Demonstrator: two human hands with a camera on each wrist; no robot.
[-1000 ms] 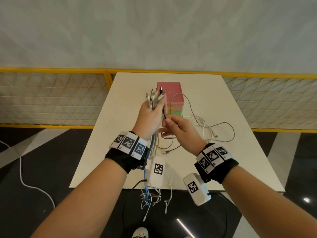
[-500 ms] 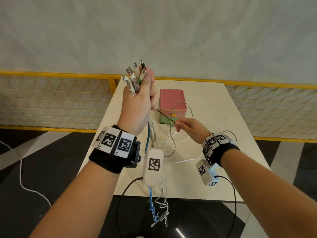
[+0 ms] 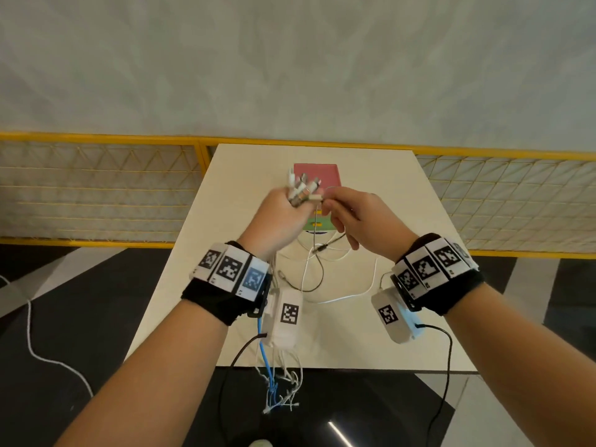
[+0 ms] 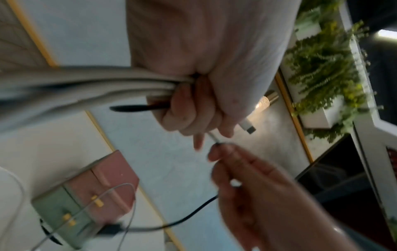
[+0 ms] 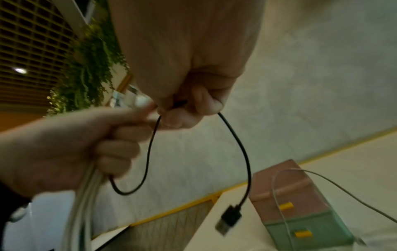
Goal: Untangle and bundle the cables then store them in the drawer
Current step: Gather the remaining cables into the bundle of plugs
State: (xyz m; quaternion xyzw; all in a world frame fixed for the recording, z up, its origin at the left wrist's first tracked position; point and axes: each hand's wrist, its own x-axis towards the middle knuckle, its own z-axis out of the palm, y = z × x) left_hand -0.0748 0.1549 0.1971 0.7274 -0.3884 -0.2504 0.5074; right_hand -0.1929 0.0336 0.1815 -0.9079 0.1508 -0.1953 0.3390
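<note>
My left hand (image 3: 283, 211) grips a bundle of cables (image 4: 90, 88), mostly white, with their plugs (image 3: 304, 188) sticking up out of the fist. The cable tails (image 3: 277, 391) hang down past the table's near edge. My right hand (image 3: 348, 217) pinches a thin black cable (image 5: 240, 147) right beside the left fist; its USB plug (image 5: 228, 219) dangles free. The small drawer box (image 3: 319, 175), pink on top and green below with yellow handles, stands on the table behind both hands with its drawers closed.
Loose white and black cables (image 3: 322, 269) lie on the cream table (image 3: 403, 221) in front of the box. A yellow-framed mesh fence (image 3: 96, 188) runs behind the table. Another white cord (image 3: 32, 350) trails on the dark floor at left.
My left hand has come down from head height to just in front of the drawer box. My right hand has risen to meet it, bringing the black cable up to the bundle.
</note>
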